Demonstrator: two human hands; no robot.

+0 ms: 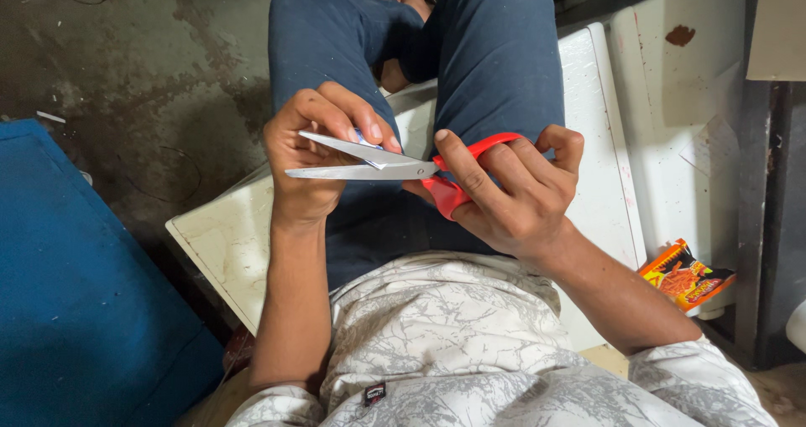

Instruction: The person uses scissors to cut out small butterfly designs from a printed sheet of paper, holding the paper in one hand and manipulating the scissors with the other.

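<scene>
My right hand (pixel 512 196) grips the red handles of a pair of scissors (pixel 369 165), fingers through the loops. The steel blades point left and stand slightly apart. My left hand (pixel 315 154) pinches a small white and blue scrap of paper (pixel 367 141) between thumb and fingertips, right at the blades. Both hands hover over my lap, above dark blue trousers (pixel 487 49).
I sit on a white seat (pixel 227 242) with worn edges. A blue padded surface (pixel 67 284) lies at the left on a stained concrete floor (pixel 143 66). An orange snack packet (pixel 687 276) lies at the right beside white panels (pixel 672 141).
</scene>
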